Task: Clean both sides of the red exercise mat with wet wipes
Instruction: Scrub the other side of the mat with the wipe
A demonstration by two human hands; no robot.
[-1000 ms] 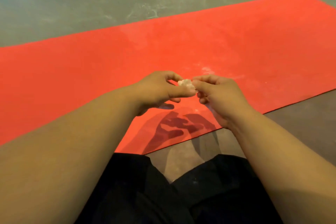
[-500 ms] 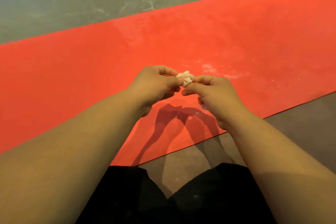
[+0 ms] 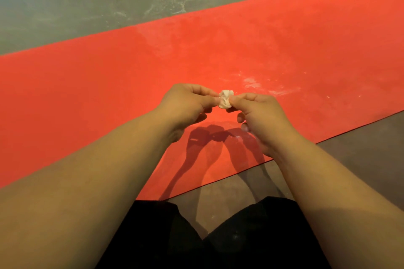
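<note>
wipe [image 3: 225, 99] squeezed taller, seemingly crumpled, off-white

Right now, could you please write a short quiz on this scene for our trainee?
1. Multiple choice: what holds the small crumpled white wipe? A one hand; B both hands; C nothing.
2. True or false: the red exercise mat is rolled up.
3. Fill in: the whitish smears on the mat lie nearer the ___ hand.
Key: 1 B, the left hand and the right hand pinch it. 2 false, it lies flat on the grey floor. 3 right.
</note>
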